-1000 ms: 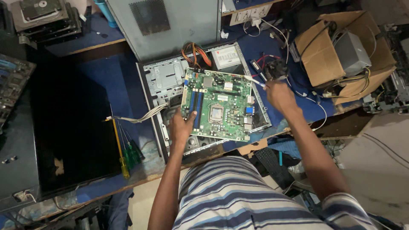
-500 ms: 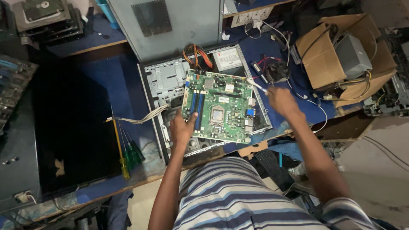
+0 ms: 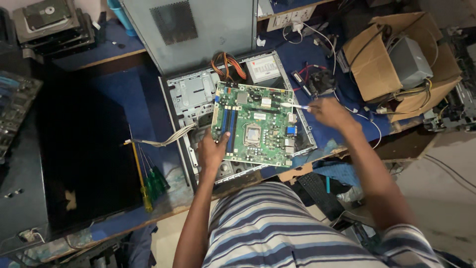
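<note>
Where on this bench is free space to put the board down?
Bare blue mat lies between the dark panel and the case. Crowded: cables and fan by the right hand; screwdrivers beside the left hand.

Hidden beneath the motherboard [image 3: 255, 124]
The board covers most of the open computer case [image 3: 191, 97]; the thin tool [image 3: 296, 105] in the right hand [image 3: 329, 113] is too small to identify.

You have a green motherboard [image 3: 255, 124] lying flat and face up over the open grey computer case [image 3: 193, 94] — blue slots at its left, square socket mid-board. A thin white-tipped tool [image 3: 296, 106] lies across its right edge — nearly level.
</note>
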A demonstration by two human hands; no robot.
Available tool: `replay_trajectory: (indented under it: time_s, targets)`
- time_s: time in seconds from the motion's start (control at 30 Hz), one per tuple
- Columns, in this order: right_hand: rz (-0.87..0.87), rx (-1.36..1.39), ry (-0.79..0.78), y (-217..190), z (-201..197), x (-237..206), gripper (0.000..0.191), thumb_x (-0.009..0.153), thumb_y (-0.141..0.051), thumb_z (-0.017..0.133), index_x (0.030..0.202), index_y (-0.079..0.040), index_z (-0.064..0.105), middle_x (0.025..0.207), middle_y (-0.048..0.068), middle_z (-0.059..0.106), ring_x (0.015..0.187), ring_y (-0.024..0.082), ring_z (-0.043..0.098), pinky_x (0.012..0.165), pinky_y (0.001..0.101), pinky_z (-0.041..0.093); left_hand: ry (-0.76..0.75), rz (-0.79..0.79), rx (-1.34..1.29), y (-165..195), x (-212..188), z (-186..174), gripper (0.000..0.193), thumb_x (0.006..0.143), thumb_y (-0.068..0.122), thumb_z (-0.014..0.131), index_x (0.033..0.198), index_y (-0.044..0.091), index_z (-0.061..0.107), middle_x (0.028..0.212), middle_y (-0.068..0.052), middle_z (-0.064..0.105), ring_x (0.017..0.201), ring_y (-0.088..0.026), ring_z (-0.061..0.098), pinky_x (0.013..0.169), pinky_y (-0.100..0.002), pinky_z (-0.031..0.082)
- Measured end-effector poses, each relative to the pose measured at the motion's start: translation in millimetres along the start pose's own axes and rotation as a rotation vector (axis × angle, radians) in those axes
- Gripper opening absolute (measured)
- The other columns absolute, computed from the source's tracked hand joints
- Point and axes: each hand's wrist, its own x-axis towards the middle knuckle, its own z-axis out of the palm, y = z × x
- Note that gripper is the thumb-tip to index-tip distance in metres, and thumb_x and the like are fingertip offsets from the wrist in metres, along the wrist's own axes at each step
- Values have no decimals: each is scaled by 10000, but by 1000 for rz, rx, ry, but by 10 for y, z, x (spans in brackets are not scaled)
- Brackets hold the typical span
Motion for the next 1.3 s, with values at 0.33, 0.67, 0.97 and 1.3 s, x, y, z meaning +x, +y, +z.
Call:
replay_trajectory:
  time_s: [0.33, 0.67, 0.97, 1.3]
  targets:
    - [4, 1, -140, 54, -235, -37, 307, 892, -244, 692, 1122, -55, 769, 1067, 196, 759, 961, 363, 744, 886, 444, 565, 16, 54, -32, -58, -22, 14, 513, 844, 409, 795, 1230, 100, 657, 1017, -201, 761, 960, -423, 720, 799, -517, 559]
    - [-129, -1, -182, -125, -277, 19, 270, 871, -204, 656, 1053, -64, 796, 1036, 176, 778, 969, 340, 746, 903, 412, 562, 13, 44, -31, -56, -58, -5, 516, 846, 400, 805, 1228, 88, 654, 1020, -206, 758, 963, -423, 719, 810, -509, 558]
    - [-109, 2, -5, -154, -216, -36, 282, 907, -223, 663, 1113, -65, 773, 1043, 190, 760, 949, 378, 724, 876, 436, 562, 27, 61, -43, -74, -68, 19, 514, 840, 393, 800, 1245, 110, 658, 1027, -199, 760, 966, -416, 722, 814, -502, 561]
    - [55, 4, 53, -155, -274, -59, 238, 948, -233, 634, 1097, -101, 765, 1009, 223, 740, 941, 430, 701, 854, 491, 552, -6, 2, 22, -25, -61, -8, 521, 853, 437, 803, 1226, 107, 651, 1012, -210, 749, 964, -442, 701, 801, -538, 540]
